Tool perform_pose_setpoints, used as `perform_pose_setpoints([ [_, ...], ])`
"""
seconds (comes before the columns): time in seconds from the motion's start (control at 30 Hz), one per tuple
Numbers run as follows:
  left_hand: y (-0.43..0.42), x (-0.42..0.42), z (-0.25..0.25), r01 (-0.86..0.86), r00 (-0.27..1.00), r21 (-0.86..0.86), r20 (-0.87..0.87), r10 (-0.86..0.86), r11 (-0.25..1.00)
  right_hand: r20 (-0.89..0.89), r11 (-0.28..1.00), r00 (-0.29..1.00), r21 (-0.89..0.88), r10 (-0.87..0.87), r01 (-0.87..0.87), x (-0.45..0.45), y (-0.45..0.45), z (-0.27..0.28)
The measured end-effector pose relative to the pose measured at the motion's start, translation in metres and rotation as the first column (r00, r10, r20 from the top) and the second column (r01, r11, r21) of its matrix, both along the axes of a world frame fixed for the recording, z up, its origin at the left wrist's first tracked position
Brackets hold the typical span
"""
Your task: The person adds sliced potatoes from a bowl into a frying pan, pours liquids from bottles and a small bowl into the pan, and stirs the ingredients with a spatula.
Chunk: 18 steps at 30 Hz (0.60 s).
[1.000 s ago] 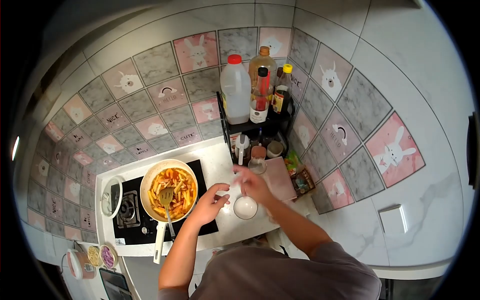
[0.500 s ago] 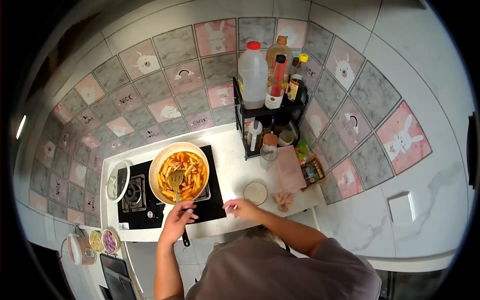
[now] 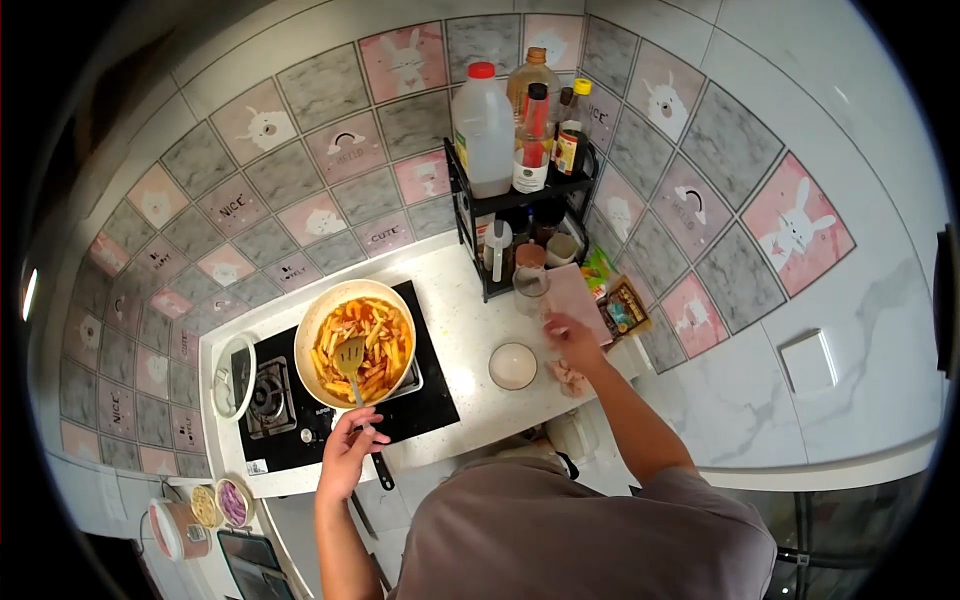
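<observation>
In the head view, a pale round pan (image 3: 305, 345) on the hob holds food pieces in orange-red sauce. A slotted spatula (image 3: 349, 355) rests its head in that food. My left hand (image 3: 350, 445) is at the spatula's handle with fingers loosely curled around it; the handle's end is hidden by the hand. The pan's black handle (image 3: 384, 472) shows below. My right hand (image 3: 574, 342) is open and empty over the counter's right side, fingertips just below a glass jar (image 3: 532, 290) and beside a flat pink sheet (image 3: 580, 297). I cannot tell whether they touch.
A round whitish dish (image 3: 513, 366) and a crumpled pinkish cloth (image 3: 569, 378) lie near the counter's front. A black rack (image 3: 475, 205) carries several bottles. A glass lid (image 3: 234, 378) stands left of the hob (image 3: 430, 400). Small bowls, one with purple pieces (image 3: 234, 502), stand lower left.
My right hand has moved right and away from me, from beside the hob to near the jar. My left hand stays by the spatula handle. The view has tilted slightly.
</observation>
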<state>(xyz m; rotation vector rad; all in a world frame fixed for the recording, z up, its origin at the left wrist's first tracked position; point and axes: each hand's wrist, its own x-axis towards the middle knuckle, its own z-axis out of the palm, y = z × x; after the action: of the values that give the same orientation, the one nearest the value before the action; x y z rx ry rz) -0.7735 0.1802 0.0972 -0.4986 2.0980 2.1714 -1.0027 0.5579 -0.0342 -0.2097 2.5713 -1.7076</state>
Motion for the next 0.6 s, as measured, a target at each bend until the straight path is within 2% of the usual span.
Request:
perform_pose_setpoints([
  [0.03,0.004,-0.007,-0.002,0.007,1.0,-0.003,0.005,-0.007,1.0,0.222,0.956,0.94,-0.197,0.26,-0.219,0.003,-0.008,0.001],
  [0.07,0.008,-0.014,-0.005,0.054,0.998,-0.005,0.012,-0.054,0.999,0.227,0.957,0.94,-0.2,0.253,-0.209,0.007,-0.015,0.001],
  [0.13,0.021,-0.026,-0.005,0.11,0.994,0.001,0.018,-0.11,0.994,0.146,0.972,0.97,-0.158,0.197,-0.173,0.016,-0.042,0.021],
  [0.2,0.027,-0.032,-0.007,0.127,0.992,-0.012,0.015,-0.127,0.992,0.021,0.984,0.984,-0.031,0.175,-0.174,0.014,-0.068,-0.02],
  [0.23,0.028,-0.034,-0.009,0.138,0.99,-0.027,0.008,-0.138,0.99,-0.101,0.949,0.943,0.028,0.316,-0.315,0.018,-0.086,-0.049],
  [0.27,0.027,-0.034,-0.011,0.115,0.993,-0.062,-0.01,-0.115,0.991,0.196,0.863,0.841,-0.149,0.504,-0.483,0.034,-0.101,-0.03],
  [0.33,0.016,-0.03,-0.014,0.018,0.999,-0.122,-0.043,-0.023,0.992,0.196,0.714,0.687,-0.21,0.7,-0.668,0.071,-0.135,-0.019],
  [0.37,0.009,-0.025,-0.016,-0.034,0.998,-0.131,-0.059,0.027,0.991,0.379,0.684,0.59,-0.195,0.713,-0.703,0.085,-0.153,-0.015],
  [0.4,0.0,-0.019,-0.015,-0.087,0.994,-0.145,-0.083,0.075,0.986,0.558,0.672,0.455,-0.276,0.694,-0.687,0.097,-0.167,0.005],
  [0.43,-0.01,-0.011,-0.02,-0.145,0.984,-0.193,-0.129,0.121,0.971,0.618,0.661,0.35,-0.389,0.704,-0.642,0.108,-0.182,0.005],
  [0.5,-0.03,0.006,-0.035,-0.282,0.948,-0.355,-0.244,0.203,0.891,0.671,0.69,0.262,-0.516,0.694,-0.508,0.128,-0.205,0.013],
  [0.53,-0.039,0.018,-0.037,-0.326,0.941,-0.402,-0.223,0.254,0.855,0.668,0.676,0.246,-0.517,0.702,-0.525,0.134,-0.215,0.016],
  [0.6,-0.065,0.043,-0.065,-0.358,0.934,-0.562,-0.193,0.302,0.746,0.676,0.698,0.222,-0.597,0.703,-0.395,0.146,-0.231,0.021],
])
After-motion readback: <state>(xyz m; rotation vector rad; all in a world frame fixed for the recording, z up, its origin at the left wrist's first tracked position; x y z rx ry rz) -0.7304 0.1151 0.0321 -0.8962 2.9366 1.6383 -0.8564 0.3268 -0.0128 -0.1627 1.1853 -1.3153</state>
